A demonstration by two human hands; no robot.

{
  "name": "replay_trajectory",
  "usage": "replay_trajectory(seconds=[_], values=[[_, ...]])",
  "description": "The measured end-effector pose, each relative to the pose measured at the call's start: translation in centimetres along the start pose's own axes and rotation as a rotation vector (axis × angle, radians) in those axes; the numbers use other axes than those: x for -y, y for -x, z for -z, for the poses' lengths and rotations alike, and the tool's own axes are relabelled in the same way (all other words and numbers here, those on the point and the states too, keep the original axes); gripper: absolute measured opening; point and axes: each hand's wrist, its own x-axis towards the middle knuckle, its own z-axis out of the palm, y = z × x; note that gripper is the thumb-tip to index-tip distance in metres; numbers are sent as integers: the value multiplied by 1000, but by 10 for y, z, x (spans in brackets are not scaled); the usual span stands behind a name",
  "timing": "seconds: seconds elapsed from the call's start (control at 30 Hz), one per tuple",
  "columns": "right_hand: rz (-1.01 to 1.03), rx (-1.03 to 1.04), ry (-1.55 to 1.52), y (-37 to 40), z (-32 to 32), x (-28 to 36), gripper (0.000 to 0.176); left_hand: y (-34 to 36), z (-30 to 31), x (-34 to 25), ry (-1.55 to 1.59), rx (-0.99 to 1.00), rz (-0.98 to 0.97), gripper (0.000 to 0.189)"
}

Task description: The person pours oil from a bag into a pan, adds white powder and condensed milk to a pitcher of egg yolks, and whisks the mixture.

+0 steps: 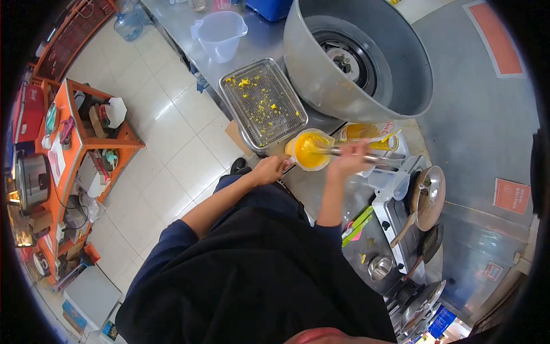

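Observation:
My left hand [272, 170] is closed around the handle of a plastic jug [322, 167], which holds a thick yellow-orange mixture [309, 150]. In my right hand [350, 160], blurred by motion, is a metal whisk [327, 151]; its working end dips into the mixture and its handle sticks out to the right. Beside the jug, toward the back left, lies a wire-mesh tray [265, 109] scattered with yellow crumbs. Just right of the jug, a container with a yellow label [360, 132] lies on its side.
Behind the tray stands a translucent pitcher [220, 35]. A large metal drum [298, 63] fills the back right. On the right are a clear plastic container [392, 182], a gas stove [389, 221], pans [431, 195] and a small steel bowl [380, 267]. Orange shelving [74, 137] stands across the tiled floor.

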Motion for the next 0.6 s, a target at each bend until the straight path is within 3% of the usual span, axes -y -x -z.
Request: replay_trajectory(seconds=[0.03, 0.07, 0.1, 0.17, 0.23, 0.3, 0.33, 0.37, 0.43, 0.47, 0.5, 0.57, 0.6], values=[[38, -165, 7, 3, 1, -19, 31, -3, 0, 2, -7, -3, -12, 19], [45, 126, 115, 12, 2, -28, 24, -3, -1, 4, 45, -28, -43, 21], [48, 128, 114, 3, 7, -23, 24, -4, -3, 7, 102, -55, -68, 24], [-145, 222, 107, -21, 17, 6, 11, -6, -6, 10, 71, -46, -51, 23], [-104, 222, 15, -20, 16, 7, 12, -4, -9, 13, 38, -40, -37, 22], [106, -145, 68, -7, 6, -18, 21, -8, -14, 18, 97, -104, -90, 19], [-66, 31, 57, -14, 29, -51, 27, -9, -12, 17, 92, -99, -105, 19], [-55, 23, 55, -15, 26, -37, 27, -6, -10, 17, 99, -69, -105, 18], [-116, 201, 181, -19, 13, 7, 19, -8, -8, 12, 113, -42, -103, 17], [-67, 210, 83, -27, 19, 14, 19, -5, -7, 9, 72, -31, -76, 17], [-70, 204, 85, -25, 19, 6, 19, -5, -5, 8, 24, -24, -53, 17], [97, -84, 89, -15, 11, -19, 24, -6, -4, 7, 20, -2, -75, 16], [4, -90, 73, -11, 8, -39, 26, -5, -4, 5, 55, -40, -71, 17]])
